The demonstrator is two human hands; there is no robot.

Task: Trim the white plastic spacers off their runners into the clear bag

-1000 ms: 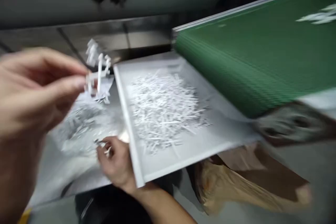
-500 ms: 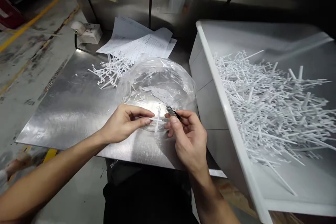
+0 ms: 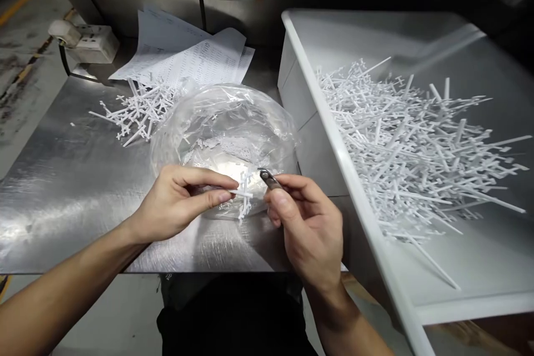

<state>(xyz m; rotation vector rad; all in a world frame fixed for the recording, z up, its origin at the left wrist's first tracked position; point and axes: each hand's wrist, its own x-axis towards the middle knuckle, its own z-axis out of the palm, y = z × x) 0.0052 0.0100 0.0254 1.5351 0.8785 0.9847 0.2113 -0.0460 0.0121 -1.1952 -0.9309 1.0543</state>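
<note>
Between thumb and index finger, my left hand [image 3: 177,203] pinches a white plastic sprue [image 3: 244,196], a thin stem with a branched crosspiece carrying small bits. My right hand [image 3: 308,219] is closed around a nail clipper [image 3: 269,178], its jaw end pointing left, a short gap away from the sprue. Both hands are over the near edge of a clear plastic bag [image 3: 225,103] lying spread open on the metal table. Many tiny pale pieces [image 3: 225,147] lie inside the bag. A pile of similar white sprues [image 3: 146,105] sits left of the bag.
A large white bin [image 3: 340,144] filled with many white sprues [image 3: 400,150] stands on the right. Printed sheets [image 3: 187,58] lie at the back of the metal table [image 3: 83,178]. A power socket box with a plug [image 3: 94,44] is at the back left.
The camera view has shifted, so the table and bin appear further left. The sprue in my left hand has turned, showing its branches more plainly. Both hands keep their holds.
</note>
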